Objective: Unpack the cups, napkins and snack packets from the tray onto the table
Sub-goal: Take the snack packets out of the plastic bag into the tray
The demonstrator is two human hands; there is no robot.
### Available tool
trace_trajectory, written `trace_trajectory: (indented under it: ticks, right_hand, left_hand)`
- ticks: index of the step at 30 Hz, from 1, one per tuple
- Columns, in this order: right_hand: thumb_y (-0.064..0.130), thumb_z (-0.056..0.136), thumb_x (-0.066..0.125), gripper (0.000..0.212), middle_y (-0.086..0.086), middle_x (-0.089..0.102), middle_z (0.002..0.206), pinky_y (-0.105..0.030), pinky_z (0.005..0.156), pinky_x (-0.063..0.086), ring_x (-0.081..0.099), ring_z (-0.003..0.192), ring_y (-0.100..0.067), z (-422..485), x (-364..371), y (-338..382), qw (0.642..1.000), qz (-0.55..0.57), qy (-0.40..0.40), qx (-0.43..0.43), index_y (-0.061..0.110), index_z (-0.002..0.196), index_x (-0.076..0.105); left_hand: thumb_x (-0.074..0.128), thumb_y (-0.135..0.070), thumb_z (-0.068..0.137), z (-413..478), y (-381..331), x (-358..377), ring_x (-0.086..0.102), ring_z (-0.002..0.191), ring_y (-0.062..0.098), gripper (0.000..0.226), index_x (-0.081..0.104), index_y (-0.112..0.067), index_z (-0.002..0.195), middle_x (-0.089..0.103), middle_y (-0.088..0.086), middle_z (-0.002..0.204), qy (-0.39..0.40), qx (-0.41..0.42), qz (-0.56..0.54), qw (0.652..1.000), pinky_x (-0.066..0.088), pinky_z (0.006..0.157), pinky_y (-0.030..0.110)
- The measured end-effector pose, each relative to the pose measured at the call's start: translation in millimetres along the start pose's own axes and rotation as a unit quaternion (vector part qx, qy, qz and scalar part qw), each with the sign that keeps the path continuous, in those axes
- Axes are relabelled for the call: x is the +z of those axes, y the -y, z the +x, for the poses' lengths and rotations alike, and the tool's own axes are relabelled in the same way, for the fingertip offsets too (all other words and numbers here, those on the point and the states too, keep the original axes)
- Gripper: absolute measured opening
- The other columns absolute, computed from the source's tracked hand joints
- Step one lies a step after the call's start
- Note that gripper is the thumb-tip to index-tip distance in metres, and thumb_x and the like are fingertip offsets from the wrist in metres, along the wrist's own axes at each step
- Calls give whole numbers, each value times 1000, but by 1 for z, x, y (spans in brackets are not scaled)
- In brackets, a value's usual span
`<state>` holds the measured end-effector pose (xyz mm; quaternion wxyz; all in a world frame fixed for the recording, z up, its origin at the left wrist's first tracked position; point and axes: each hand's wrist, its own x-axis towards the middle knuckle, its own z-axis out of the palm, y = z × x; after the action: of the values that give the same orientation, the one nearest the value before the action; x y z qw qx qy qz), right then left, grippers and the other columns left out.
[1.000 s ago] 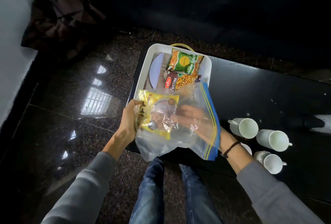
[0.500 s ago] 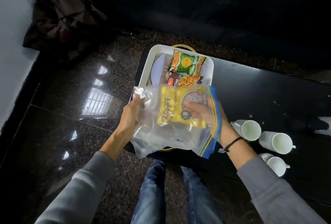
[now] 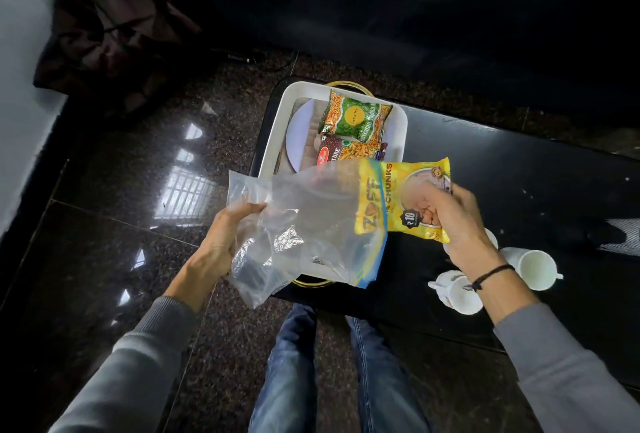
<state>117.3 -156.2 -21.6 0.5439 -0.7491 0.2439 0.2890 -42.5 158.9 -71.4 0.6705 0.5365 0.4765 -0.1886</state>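
My right hand (image 3: 453, 221) grips a yellow snack packet (image 3: 398, 197), most of it out of the mouth of a clear zip bag (image 3: 311, 228). The bag's closed end is bunched in my left hand (image 3: 225, 238). Both are held above the near end of a white tray (image 3: 273, 141) on the black table (image 3: 519, 172). In the tray lie a green snack packet (image 3: 356, 117), a red snack packet (image 3: 346, 152) and a round white plate (image 3: 299, 138). White cups stand on the table to the right: one (image 3: 457, 290) under my wrist, another (image 3: 533, 268) beyond it.
The table's left edge runs just beside the tray, with polished dark stone floor (image 3: 121, 207) below. A dark bag (image 3: 110, 34) lies on the floor at the far left by a white wall. My jeans-clad legs (image 3: 294, 380) are under the table's near edge.
My right hand has drawn the yellow packet rightward out of the zip bag, from wholly inside to mostly outside. The left hand kept hold of the bag's other end.
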Motion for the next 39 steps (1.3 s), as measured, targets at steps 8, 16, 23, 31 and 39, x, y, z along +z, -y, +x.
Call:
trace_trajectory:
  ticks: [8, 16, 23, 31, 39]
  right_hand:
    - [31, 79, 71, 10, 1, 82, 81, -47, 79, 66, 81, 76, -20, -11, -5, 3, 997, 6, -82, -3, 26, 82, 78]
    - [21, 85, 64, 8, -6, 74, 79, -24, 59, 55, 67, 59, -13, -17, 5, 8, 996, -69, -58, 13, 23, 78, 68]
    - [10, 92, 65, 12, 4, 73, 57, -18, 45, 49, 66, 51, -12, -27, 52, -19, 990, -92, 87, 56, 14, 81, 68]
    - [31, 86, 80, 30, -6, 76, 103, -35, 83, 60, 73, 98, -26, -16, 77, -51, 960, -247, 102, 79, 12, 109, 73]
    - [33, 89, 76, 24, 0, 68, 84, -27, 60, 49, 65, 87, -22, -23, 52, -29, 916, -400, 31, -27, 18, 78, 62]
  left_hand:
    - [70, -49, 60, -27, -11, 2, 63, 107, 22, 26, 82, -34, 78, 72, 3, 116, -24, -12, 3, 1000, 40, 101, 51]
    - [69, -61, 64, -38, -17, -21, 71, 75, 24, 55, 74, -12, 91, 75, 10, 91, 59, -14, 5, 998, 50, 89, 49]
    - [70, -52, 67, -33, -14, -32, 72, 67, 20, 34, 73, -20, 78, 78, 3, 80, 37, -4, -24, 999, 53, 76, 42]
    - [71, -54, 66, -24, -4, -39, 75, 64, 18, 42, 74, -17, 87, 80, 3, 82, 12, -23, -38, 999, 55, 64, 34]
    - [73, -55, 57, -26, -12, -29, 68, 91, 33, 45, 77, -19, 84, 81, 5, 92, 4, -35, -24, 999, 50, 87, 48]
